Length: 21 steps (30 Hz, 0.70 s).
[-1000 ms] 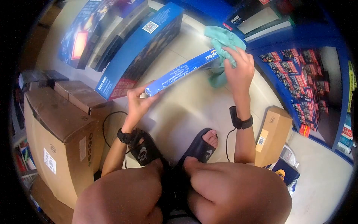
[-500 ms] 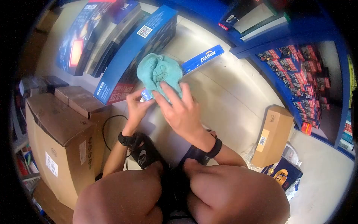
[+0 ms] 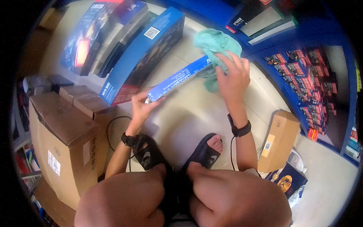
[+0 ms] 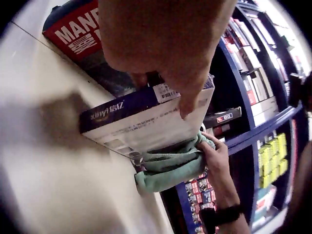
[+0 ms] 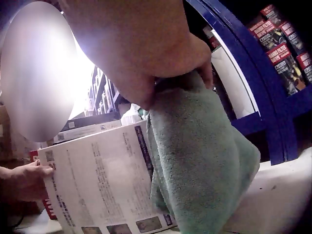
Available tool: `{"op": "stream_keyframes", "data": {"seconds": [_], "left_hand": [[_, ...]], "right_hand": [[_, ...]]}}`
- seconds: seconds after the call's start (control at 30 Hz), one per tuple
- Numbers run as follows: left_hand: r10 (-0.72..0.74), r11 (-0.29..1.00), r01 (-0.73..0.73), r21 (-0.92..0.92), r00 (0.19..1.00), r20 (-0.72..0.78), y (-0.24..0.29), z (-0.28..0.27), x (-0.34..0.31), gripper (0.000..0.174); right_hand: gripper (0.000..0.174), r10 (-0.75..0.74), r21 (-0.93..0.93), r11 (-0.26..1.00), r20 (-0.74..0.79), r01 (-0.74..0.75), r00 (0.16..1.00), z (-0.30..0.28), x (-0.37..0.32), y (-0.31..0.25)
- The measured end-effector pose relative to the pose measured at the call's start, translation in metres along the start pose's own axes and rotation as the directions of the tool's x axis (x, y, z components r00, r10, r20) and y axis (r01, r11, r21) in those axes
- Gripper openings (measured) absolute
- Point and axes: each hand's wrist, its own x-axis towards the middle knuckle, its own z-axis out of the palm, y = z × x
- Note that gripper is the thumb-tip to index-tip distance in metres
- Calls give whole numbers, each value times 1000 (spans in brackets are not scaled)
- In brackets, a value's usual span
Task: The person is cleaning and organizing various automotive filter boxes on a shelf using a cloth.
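Observation:
A flat box (image 3: 179, 78) with a blue printed edge is held up in front of the knees, tilted, its far end pointing right. My left hand (image 3: 142, 109) grips its near end, thumb on one side and fingers on the other. In the left wrist view the box's broad white face (image 4: 156, 124) shows. At the far end, my right hand (image 3: 235, 81) holds a soft green cloth (image 3: 215, 39) draped over the box's edge. The right wrist view has the cloth (image 5: 195, 151) hanging from the fingers against the white printed face, covering that end.
Large blue boxes (image 3: 145, 49) stand at the back left. Brown cartons (image 3: 62, 117) are stacked on the left. A long cardboard box (image 3: 278, 142) lies at the right, near blue shelving (image 3: 272, 72) filled with small red boxes (image 3: 298, 73). Sandalled feet (image 3: 204, 153) stand below the hands.
The right hand swept the cloth along the box to the near end by the left hand, then back out to the far end. The left hand keeps its grip on the box.

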Motion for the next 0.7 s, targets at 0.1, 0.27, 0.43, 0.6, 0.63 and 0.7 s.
{"op": "stream_keyframes", "data": {"seconds": [0.1,0.27,0.43,0.6,0.63,0.7], "left_hand": [[-55,995,56,-81,998,24,-17,2,-6,42],[-280,959,282,-12,958,63,-34,4,-16,43],[-25,995,31,95,997,-73,-29,4,-15,34],[361,931,-364,14,918,-166,30,-1,1,55],[371,926,-377,7,911,-181,44,-2,6,58],[431,898,-438,26,868,-248,67,-2,17,62]], "right_hand": [[42,11,-8,1000,1,-11,1000,-1,0,0],[44,-4,-1,1000,-18,4,1000,1,-4,1],[47,-12,7,1000,-83,12,996,0,-6,7],[47,51,32,998,-137,-47,989,-20,-8,8],[47,69,48,997,-149,-63,986,-23,-8,6],[47,52,65,997,-139,-43,989,-30,-9,0]]}}
